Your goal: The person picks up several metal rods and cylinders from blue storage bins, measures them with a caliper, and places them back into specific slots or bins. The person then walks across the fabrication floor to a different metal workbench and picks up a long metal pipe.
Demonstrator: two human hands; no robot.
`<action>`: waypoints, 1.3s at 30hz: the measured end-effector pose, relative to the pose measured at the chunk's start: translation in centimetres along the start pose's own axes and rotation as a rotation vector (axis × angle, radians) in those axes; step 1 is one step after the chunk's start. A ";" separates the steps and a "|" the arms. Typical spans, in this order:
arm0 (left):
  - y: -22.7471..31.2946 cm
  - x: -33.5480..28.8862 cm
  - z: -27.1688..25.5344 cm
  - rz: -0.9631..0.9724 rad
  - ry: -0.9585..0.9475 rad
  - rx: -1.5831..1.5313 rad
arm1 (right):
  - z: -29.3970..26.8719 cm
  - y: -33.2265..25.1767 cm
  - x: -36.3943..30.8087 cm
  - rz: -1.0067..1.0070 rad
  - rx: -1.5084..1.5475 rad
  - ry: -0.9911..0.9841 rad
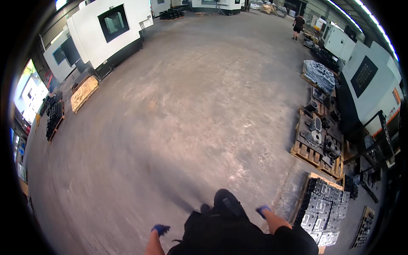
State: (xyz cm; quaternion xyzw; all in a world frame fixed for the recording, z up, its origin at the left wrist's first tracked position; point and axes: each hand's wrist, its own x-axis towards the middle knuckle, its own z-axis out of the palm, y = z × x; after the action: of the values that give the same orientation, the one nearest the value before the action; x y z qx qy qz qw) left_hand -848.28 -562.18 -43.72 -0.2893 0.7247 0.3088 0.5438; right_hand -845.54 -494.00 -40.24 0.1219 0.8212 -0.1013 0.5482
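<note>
My left hand, in a blue glove, hangs beside my dark-clothed body at the lower edge. Its fingers look loosely apart, and nothing shows in it. My right hand, also blue-gloved, is held out on the other side over the bare floor. That one is small in view, with its fingers seemingly stretched out and no object visible in them. Nearest to it, on the right, is a pallet stacked with grey metal castings. Neither hand touches anything.
Wide grey concrete floor stretches ahead. Along the right stand a wooden pallet with metal housings, a wrapped load and a white machine. Another white machine and a plywood-topped pallet are left. A person is far right.
</note>
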 end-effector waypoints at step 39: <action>108.5 31.8 -94.2 0.514 0.369 0.315 | -81.8 -43.9 41.5 0.404 0.703 -0.227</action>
State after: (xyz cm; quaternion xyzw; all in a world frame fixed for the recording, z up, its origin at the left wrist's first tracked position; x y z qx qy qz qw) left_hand -995.33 -566.95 -39.50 -0.0610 0.8987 0.2623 0.3460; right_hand -946.14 -507.44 -46.21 0.4479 0.6308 -0.2786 0.5690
